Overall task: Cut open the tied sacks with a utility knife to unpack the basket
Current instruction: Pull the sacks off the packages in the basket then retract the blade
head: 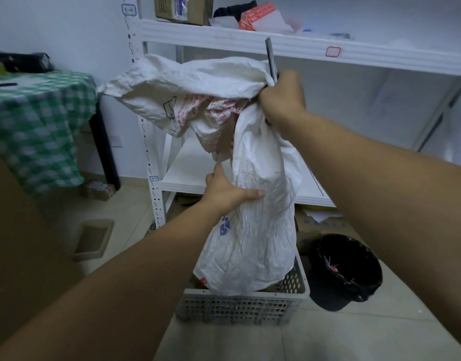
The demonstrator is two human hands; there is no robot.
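Above the basket [239,306], the right hand [282,97] clenches the bunched top of the sack [260,204] and an upright knife [271,58]; the left hand [229,190] grips its side.

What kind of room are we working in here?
Most likely a storeroom or stock room: white slotted metal shelving holding a cardboard box and packets, a grey perforated basket on the tiled floor, and a black-lined bin beside it.

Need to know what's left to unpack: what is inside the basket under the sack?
The white sack hangs over the grey basket and covers most of its inside. Only a brownish patch shows by the sack's lower left; I cannot tell what it is.
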